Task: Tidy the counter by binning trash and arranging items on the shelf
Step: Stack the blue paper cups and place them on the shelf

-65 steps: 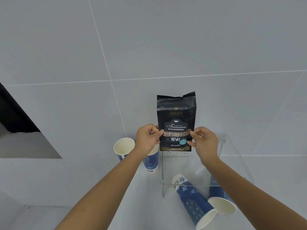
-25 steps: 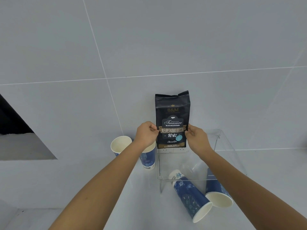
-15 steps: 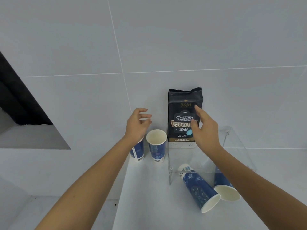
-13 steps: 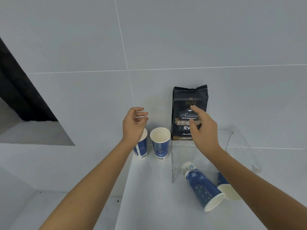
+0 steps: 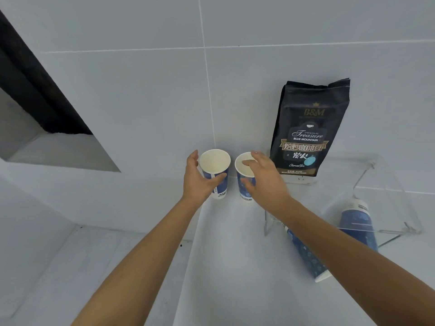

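Note:
Two blue paper cups stand upright at the back of the white counter (image 5: pixel 223 278). My left hand (image 5: pixel 197 182) curves around the left cup (image 5: pixel 214 161), thumb across its front, fingers beside its rim. My right hand (image 5: pixel 263 180) is spread over the right cup (image 5: pixel 243 191), fingertips at its rim. Both cups rest on the counter. A black coffee bag (image 5: pixel 308 128) stands free on the clear acrylic shelf (image 5: pixel 388 184), leaning on the wall. Neither hand touches it.
Two more blue cups lie on their sides under the shelf, one (image 5: pixel 306 255) partly behind my right forearm, the other (image 5: pixel 355 222) further right. The counter's left edge drops to a lower ledge. A dark recess (image 5: pixel 35 90) opens in the wall at left.
Both hands let go of the coffee bag, which stays on the shelf. They moved left and down to the two upright cups; the view shifted left.

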